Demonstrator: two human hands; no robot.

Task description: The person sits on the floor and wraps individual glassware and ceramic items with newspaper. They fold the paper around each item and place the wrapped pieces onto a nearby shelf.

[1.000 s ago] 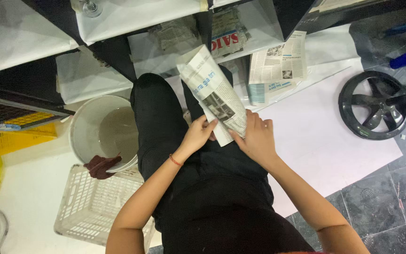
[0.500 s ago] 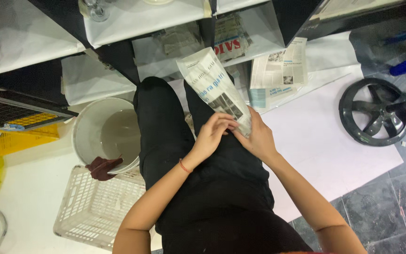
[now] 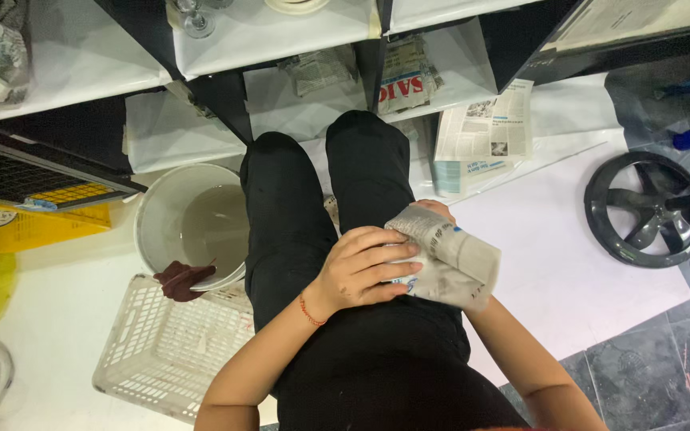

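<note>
White floor sheet (image 3: 569, 263) below, both hands curled tight around newspaper-wrapped bundle (image 3: 449, 263) on lap.

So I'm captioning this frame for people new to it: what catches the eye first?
The newspaper-wrapped bundle at centre, on the person's lap, with the left hand pressed over it and the right hand mostly hidden behind it. Left of the legs stands a white bucket of murky water, above a white plastic basket.
</note>
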